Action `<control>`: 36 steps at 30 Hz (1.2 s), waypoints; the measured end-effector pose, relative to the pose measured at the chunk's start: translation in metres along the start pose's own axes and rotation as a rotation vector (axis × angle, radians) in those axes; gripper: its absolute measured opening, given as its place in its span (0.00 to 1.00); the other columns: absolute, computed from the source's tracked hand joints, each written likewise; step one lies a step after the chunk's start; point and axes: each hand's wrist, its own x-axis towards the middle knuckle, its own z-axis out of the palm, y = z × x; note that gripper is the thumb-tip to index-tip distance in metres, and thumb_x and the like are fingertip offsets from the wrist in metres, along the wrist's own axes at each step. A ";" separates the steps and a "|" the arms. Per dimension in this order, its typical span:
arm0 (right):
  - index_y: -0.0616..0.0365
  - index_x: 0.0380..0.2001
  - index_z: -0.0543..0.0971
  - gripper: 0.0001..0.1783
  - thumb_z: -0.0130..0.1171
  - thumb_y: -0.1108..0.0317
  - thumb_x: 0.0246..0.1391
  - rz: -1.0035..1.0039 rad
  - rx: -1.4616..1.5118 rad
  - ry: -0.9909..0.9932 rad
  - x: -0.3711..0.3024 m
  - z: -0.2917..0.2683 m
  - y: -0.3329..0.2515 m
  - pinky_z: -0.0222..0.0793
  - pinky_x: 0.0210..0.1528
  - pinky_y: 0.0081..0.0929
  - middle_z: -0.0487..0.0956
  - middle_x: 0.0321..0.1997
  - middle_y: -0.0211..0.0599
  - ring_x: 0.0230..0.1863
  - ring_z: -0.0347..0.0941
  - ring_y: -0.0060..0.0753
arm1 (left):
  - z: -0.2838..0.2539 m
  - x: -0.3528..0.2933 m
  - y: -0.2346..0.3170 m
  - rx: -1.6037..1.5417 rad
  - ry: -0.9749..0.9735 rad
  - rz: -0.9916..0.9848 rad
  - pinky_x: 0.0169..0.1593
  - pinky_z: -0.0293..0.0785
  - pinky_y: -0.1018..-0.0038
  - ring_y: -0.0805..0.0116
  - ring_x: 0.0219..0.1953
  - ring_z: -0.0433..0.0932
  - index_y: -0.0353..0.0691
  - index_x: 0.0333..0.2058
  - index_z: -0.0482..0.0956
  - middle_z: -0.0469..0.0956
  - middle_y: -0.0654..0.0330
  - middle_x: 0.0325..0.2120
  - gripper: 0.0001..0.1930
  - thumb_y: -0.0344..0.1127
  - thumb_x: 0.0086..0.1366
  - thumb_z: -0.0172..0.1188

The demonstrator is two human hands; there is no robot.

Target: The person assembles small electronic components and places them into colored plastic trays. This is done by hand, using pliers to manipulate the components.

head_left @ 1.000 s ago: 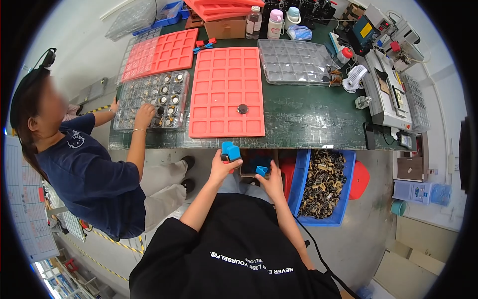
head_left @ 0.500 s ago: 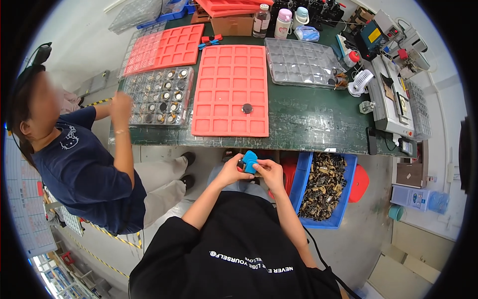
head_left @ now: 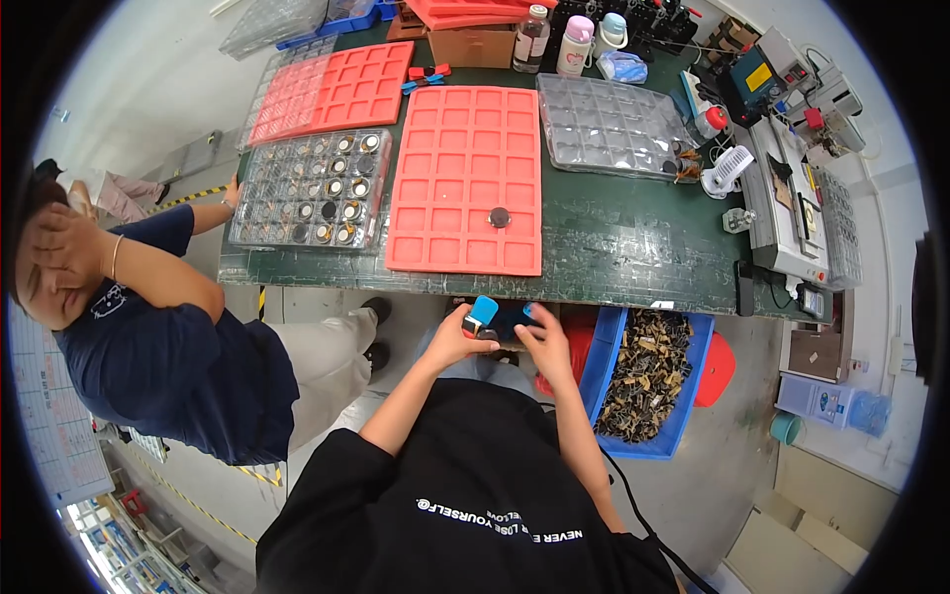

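Over the gap at the table's front edge, my left hand (head_left: 453,343) is closed on a blue piece (head_left: 484,310) that has red and black parts beneath it. A dark round part (head_left: 487,336) shows at its fingertips. To its right, my right hand (head_left: 550,346) is slightly blurred, with a second small blue piece (head_left: 530,311) pinched at the fingertips. On the table in front, a red grid tray (head_left: 465,259) has one dark disc (head_left: 499,217) resting in a near compartment.
A clear tray of round parts (head_left: 315,188) stands left, a clear covered tray (head_left: 618,124) right. A blue bin (head_left: 648,447) of small metal pieces is by my right arm. A co-worker (head_left: 188,337) is at left. A small fan (head_left: 727,170) and bottles (head_left: 574,45) stand farther back.
My hands have moved apart, and the blue item between them now shows as two blue pieces. The co-worker has leaned back and raised a hand to the face.
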 end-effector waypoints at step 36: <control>0.60 0.44 0.75 0.18 0.65 0.70 0.48 0.200 0.528 -0.436 -0.023 0.008 -0.021 0.69 0.47 0.22 0.77 0.41 0.32 0.44 0.73 0.23 | 0.025 0.010 0.001 -0.987 0.047 -0.162 0.38 0.74 0.75 0.73 0.35 0.76 0.40 0.40 0.73 0.76 0.63 0.32 0.08 0.37 0.65 0.54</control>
